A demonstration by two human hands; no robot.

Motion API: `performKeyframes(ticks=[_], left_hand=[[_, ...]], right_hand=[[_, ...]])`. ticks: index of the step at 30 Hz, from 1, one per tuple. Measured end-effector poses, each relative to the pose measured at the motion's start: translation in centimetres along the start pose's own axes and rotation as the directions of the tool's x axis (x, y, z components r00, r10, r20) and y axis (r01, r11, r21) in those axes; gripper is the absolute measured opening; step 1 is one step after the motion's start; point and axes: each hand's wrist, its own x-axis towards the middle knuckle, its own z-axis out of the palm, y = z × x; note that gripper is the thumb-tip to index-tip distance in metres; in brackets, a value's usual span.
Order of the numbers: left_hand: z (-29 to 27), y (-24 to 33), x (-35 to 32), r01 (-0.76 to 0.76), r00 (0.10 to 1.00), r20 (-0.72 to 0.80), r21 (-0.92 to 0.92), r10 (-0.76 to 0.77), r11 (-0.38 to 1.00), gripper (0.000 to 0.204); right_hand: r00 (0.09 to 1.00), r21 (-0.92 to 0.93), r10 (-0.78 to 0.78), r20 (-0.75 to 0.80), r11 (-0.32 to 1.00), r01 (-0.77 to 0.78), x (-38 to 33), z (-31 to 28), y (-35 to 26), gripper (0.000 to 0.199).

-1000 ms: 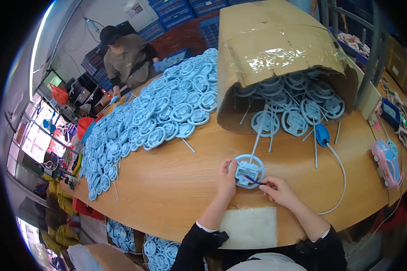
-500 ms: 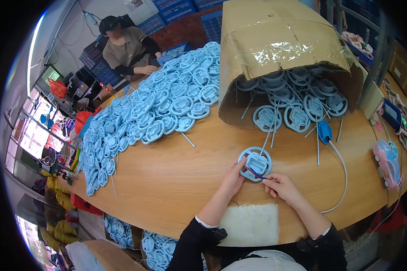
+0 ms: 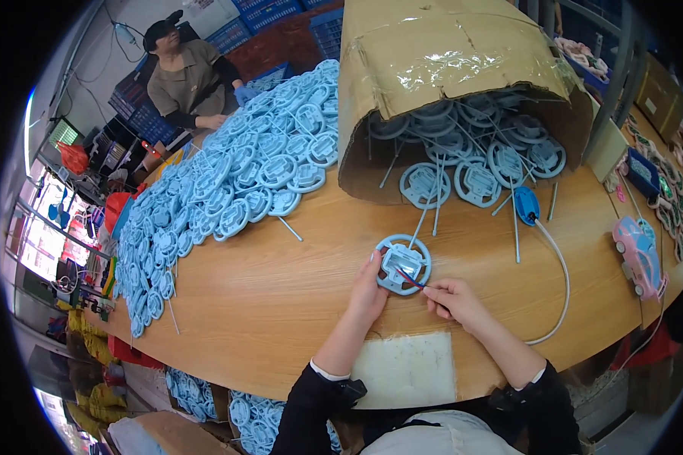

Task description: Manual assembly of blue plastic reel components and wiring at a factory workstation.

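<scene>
Steering wheel (image 3: 404, 265), light blue and toy-like, is on or just over the bench (image 3: 273, 311) in front of the worker, boxy hub facing up and thin rod (image 3: 418, 227) pointing away; I can't tell whether its rim touches the wood. The left hand (image 3: 368, 288) has its fingers curled round the left side of the rim, while the right hand (image 3: 455, 300) pinches its fingers together on a slim red and dark strand (image 3: 411, 280), wires by the look of it, at the hub. I'd judge the wheel light and stiff, being plastic, and a bit slippery, so the rim is the sound place to hold; the rod and strand look more fragile, and I wouldn't lift by either. Nearer the worker lies a whitish mat (image 3: 406, 371). Beyond the wheel, a cardboard box (image 3: 448, 64) lies on its side, more wheels (image 3: 479, 184) at its mouth, with a blue oval piece (image 3: 526, 203) and its pale cable (image 3: 567, 280) to the right. Leftward spreads a great heap of wheels (image 3: 228, 182), a co-worker (image 3: 186, 83) behind it; far right sits a pink toy car (image 3: 639, 262).
</scene>
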Motion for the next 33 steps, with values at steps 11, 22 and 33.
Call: performKeyframes(ticks=[11,22,33], left_hand=[[0.9,0.1,-0.5,-0.044,0.995,-0.088,0.081,0.051,0.996,0.026],[0.4,0.0,-0.3,-0.052,0.995,-0.072,0.129,0.061,0.990,0.025],[1.0,0.1,-0.7,-0.061,0.995,-0.070,0.126,0.070,0.990,0.026]], right_hand=[[0.998,-0.064,0.065,0.022,0.996,-0.064,-0.1,-0.9,-0.4,0.018],[0.997,-0.026,0.063,0.052,0.998,-0.061,-0.2,-0.9,-0.9,0.017],[0.995,-0.040,0.085,0.044,0.996,-0.084,-0.3,-0.9,-1.0,0.017]])
